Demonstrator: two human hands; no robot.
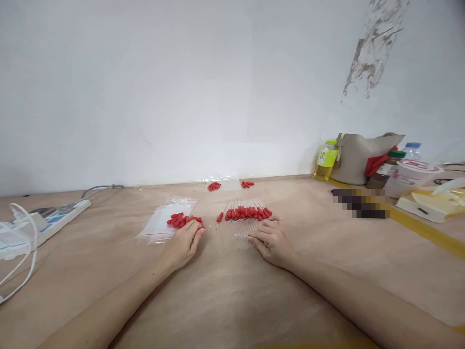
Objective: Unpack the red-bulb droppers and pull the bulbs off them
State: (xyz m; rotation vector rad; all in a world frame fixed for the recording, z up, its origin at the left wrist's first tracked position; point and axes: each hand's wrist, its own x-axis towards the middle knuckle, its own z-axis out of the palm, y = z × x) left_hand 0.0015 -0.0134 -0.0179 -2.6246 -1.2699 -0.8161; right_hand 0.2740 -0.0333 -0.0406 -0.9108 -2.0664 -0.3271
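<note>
My left hand (pixel 186 243) is down at the near right edge of a heap of red bulbs (pixel 178 220), thumb and fingers drawn together, a bit of red peeking out right at the tips; whether I have that one pinched or am only touching it, I can't tell. Over on the other side, my right hand (pixel 273 241) is closed on a thin clear tube (pixel 241 236), fingertips and thumb on one end, the other end pointing across toward my left hand. Beneath and beside that tube, between my two hands, bare clear tubes (pixel 220 237) lie spread on the table (pixel 225 295). And just beyond my right fingertips, here's the row of red-topped tubes (pixel 247 213), red ends toward me, clear stems running away, with one red end angled off at the side nearer my left hand. The heap by my left fingers sits on a clear plastic bag (pixel 154 223), reaching out past its edge. Farther out, well beyond both hands, two small clusters of red pieces (pixel 214 186) lie with more clear plastic (pixel 229 184). Well off to the right of my right hand stands a yellow-labelled bottle (pixel 326 162), beside a grey bag (pixel 350 162).
</note>
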